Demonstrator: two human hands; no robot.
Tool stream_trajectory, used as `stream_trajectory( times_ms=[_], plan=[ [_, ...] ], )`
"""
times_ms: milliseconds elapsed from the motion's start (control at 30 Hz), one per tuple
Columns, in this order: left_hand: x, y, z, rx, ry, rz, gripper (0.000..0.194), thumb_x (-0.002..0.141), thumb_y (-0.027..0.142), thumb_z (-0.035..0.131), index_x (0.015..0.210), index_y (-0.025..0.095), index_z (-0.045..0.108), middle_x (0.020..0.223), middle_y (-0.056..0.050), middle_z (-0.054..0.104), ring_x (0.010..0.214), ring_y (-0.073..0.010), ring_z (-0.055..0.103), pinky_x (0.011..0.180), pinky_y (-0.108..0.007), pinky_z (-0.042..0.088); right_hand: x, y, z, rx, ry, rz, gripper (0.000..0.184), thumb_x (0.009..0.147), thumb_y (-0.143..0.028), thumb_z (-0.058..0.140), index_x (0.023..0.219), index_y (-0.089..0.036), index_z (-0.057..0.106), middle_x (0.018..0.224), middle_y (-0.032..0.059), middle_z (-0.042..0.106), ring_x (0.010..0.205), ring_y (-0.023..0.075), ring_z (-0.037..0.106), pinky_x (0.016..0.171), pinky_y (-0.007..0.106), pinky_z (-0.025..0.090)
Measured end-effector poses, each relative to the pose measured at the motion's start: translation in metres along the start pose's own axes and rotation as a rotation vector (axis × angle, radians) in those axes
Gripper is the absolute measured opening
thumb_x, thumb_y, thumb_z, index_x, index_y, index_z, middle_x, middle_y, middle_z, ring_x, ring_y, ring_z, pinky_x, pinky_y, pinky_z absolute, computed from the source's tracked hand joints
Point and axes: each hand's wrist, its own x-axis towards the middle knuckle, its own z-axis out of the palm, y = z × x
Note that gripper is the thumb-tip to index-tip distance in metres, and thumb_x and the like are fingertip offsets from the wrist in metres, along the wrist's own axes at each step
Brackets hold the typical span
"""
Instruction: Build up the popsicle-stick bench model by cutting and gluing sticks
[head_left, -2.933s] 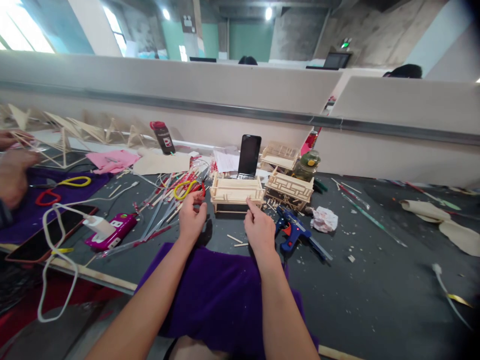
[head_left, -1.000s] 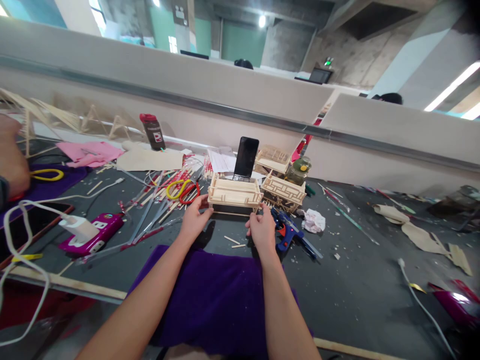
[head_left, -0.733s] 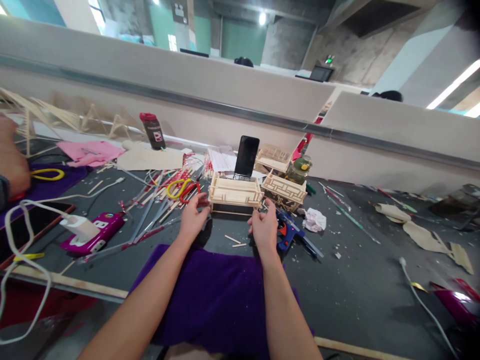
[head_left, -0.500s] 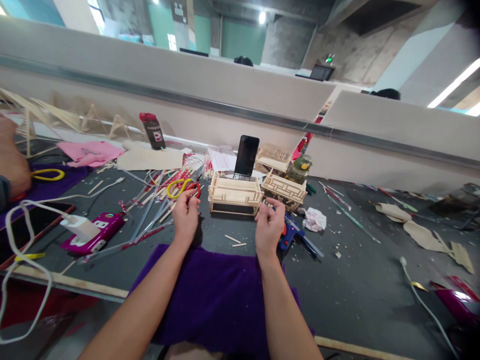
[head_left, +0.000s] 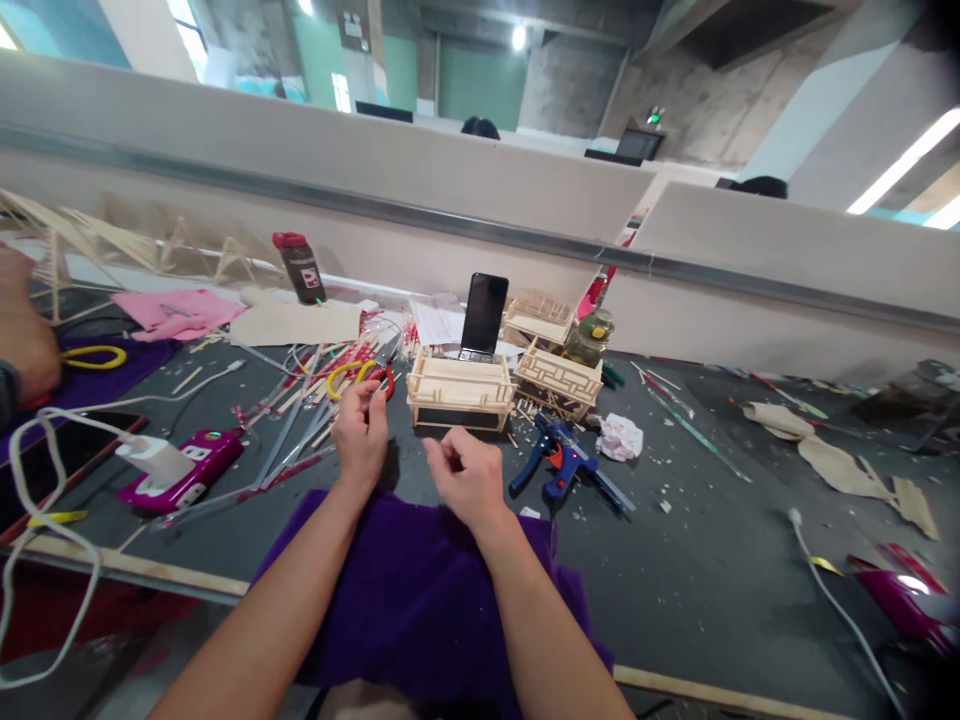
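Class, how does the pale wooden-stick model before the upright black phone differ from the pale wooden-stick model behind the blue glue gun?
The middle model faces the camera nearly squarely; the right-hand model sits angled. The right-hand model's front railing carries dense latticework, while the middle model's is mostly open. Both are pale wood, standing on the dark table.

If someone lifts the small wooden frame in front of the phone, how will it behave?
The wooden frame is probably light for its size, being thin strips with open gaps. Its slim rails look fragile and might snap if squeezed hard. It should not roll easily, since its shape is boxy.
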Motion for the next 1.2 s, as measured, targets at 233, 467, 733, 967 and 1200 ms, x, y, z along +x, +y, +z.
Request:
stream_trajectory(
  times_ms=[233,467,733,967,1200],
  plan=[
    [0.000,-0.005,0.003,-0.008,-0.012,0.050,0.033,0.094,0.035,0.047,0.121,0.016,0.053,0.093,-0.005,0.064,0.079,-0.0176,0.063,0.077,-0.032,0.049,0.001,-0.002,0.009,-0.097,-0.078,-0.044,0.033,0.091,-0.030,0.048,0.060,-0.021,0.043,0.052,-0.0057,0.045,0.046,0.0067,0.038,0.050,0.019,0.030],
    [0.002,-0.002,-0.001,-0.005,-0.012,0.050,0.036,0.095,0.034,0.045,0.126,0.015,0.048,0.080,-0.003,0.060,0.074,-0.0176,0.060,0.073,-0.032,0.047,-0.002,-0.001,0.012,-0.112,-0.133,-0.039,0.033,0.092,-0.031,0.049,0.061,-0.021,0.045,0.054,-0.0054,0.049,0.047,0.0068,0.041,0.052,0.019,0.030],
    [0.003,0.005,-0.003,-0.027,-0.006,0.032,0.039,0.088,0.030,0.055,0.124,0.016,0.049,0.091,-0.005,0.058,0.073,-0.0161,0.056,0.061,-0.026,0.045,-0.003,-0.002,0.012,-0.125,-0.200,-0.040,0.033,0.093,-0.032,0.048,0.062,-0.021,0.044,0.055,-0.0049,0.052,0.050,0.0070,0.046,0.053,0.020,0.029],
    [0.003,0.006,-0.004,-0.039,-0.021,0.057,0.038,0.090,0.030,0.054,0.124,0.015,0.048,0.091,-0.005,0.058,0.074,-0.0157,0.055,0.063,-0.026,0.045,-0.004,-0.006,0.013,-0.225,-0.428,-0.048,0.028,0.089,-0.030,0.057,0.063,-0.021,0.050,0.059,-0.0048,0.061,0.054,0.0085,0.052,0.054,0.023,0.025],
    [0.003,0.008,-0.003,-0.051,-0.024,0.040,0.039,0.090,0.034,0.053,0.124,0.015,0.050,0.090,-0.006,0.058,0.074,-0.0163,0.055,0.061,-0.026,0.046,-0.005,-0.006,0.011,-0.254,-0.447,-0.048,0.026,0.089,-0.031,0.058,0.065,-0.021,0.054,0.062,-0.0048,0.064,0.056,0.0093,0.056,0.055,0.024,0.025]
  ],
)
